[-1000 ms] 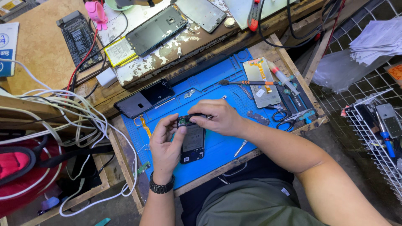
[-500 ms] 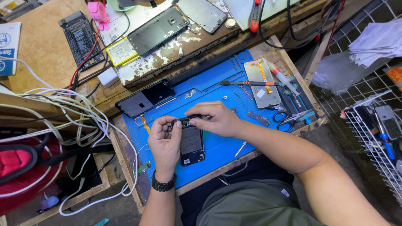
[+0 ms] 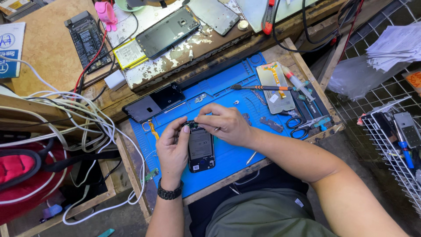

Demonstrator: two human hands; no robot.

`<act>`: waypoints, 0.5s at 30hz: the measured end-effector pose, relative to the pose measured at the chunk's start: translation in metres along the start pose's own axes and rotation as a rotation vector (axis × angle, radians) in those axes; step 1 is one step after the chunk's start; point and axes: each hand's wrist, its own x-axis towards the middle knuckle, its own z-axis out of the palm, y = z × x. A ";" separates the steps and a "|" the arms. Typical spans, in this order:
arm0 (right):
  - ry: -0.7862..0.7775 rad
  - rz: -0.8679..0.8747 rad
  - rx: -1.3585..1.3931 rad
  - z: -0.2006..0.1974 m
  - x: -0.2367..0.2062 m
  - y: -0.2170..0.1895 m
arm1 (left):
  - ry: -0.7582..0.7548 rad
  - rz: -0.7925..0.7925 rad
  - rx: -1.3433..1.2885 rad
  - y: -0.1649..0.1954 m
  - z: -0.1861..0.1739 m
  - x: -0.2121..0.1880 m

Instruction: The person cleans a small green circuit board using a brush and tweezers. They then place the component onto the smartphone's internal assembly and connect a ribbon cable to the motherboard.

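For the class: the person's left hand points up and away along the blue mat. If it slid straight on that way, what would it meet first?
Probably the dark phone back cover at the blue mat's far-left edge, just beyond the left hand and the opened phone it steadies; depth is uncertain.

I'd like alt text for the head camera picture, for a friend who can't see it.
Seen from above, a person's left hand and right hand work with their fingers at the top end of an opened phone lying on a blue work mat. A screwdriver, scissors and other phone parts lie around it, with white cables to the left.
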 end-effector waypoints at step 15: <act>0.048 0.037 0.048 0.001 -0.002 0.001 | -0.035 -0.018 0.000 0.001 -0.002 0.000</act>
